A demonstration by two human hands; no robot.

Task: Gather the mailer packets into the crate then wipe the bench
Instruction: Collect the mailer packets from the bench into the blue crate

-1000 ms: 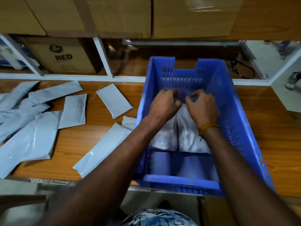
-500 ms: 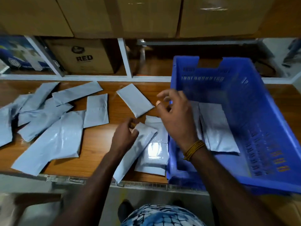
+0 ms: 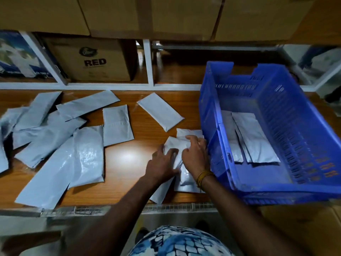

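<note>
Bench [image 3: 129, 163], wooden: gathering step in hand, wiping not yet due; blue crate [image 3: 313, 145] at right holds two mailer packets [image 3: 256, 139]; loose packets [image 3: 55, 145] spread at left; left hand [image 3: 162, 163] and right hand [image 3: 195, 156], fingers spread flat, press a small stack [image 3: 184, 180] beside the crate; next: grip and lift it in

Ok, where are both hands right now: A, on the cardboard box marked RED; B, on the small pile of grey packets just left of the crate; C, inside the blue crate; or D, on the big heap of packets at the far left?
B: the left hand and right hand both rest on the small pile of packets lying on the bench beside the blue crate, outside its wall.
</note>
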